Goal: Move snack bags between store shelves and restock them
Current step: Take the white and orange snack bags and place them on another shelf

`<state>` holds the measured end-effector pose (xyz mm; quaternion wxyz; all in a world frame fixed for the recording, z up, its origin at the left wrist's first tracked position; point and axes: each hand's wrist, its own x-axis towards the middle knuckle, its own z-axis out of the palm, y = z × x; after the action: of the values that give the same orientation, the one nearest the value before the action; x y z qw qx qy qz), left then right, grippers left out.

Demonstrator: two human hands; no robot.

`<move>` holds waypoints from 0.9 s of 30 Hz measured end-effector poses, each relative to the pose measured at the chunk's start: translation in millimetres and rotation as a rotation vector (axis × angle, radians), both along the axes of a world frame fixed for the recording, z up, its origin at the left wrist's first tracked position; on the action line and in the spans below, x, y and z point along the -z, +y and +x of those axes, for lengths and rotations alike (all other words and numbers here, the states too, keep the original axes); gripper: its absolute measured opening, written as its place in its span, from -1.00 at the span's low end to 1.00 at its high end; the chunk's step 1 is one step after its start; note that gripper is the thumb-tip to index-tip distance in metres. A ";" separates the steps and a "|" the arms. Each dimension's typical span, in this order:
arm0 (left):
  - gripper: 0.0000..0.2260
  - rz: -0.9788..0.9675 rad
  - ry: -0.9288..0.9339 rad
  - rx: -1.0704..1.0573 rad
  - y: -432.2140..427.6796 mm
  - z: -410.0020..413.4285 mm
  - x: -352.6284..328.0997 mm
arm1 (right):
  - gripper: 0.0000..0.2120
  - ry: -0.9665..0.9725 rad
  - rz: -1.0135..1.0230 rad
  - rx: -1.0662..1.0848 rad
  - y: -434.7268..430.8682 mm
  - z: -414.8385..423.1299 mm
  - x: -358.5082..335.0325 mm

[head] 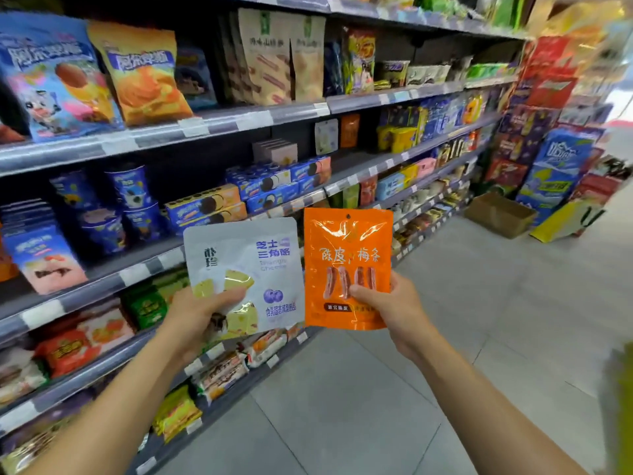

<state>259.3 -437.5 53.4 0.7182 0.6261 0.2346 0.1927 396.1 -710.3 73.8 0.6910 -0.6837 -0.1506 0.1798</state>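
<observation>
Upright white bag (245, 269), glossy orange bag (347, 265)

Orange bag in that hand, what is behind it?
Behind the orange bag run the store shelves of snacks. The bag covers whatever sits on them right there. The right hand has fingers tucked behind it; only the thumb shows in front.

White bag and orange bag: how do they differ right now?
The white bag pictures cheese wedges; the orange bag pictures dark strips. The white bag sits in the left hand, the orange bag in the right hand. The white bag looks wider than the orange bag. Both are flat pouches gripped near the bottom, printed fronts in view.
</observation>
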 end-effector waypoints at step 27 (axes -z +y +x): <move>-0.70 -0.037 0.028 -0.044 -98.4 555.9 -6.2 | -0.67 -0.031 -0.061 -0.100 -88.6 579.4 8.8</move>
<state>815.2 -535.9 59.6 0.7219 0.6099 0.2622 0.1953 975.5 -798.9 65.0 0.6575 -0.6990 -0.1895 0.2079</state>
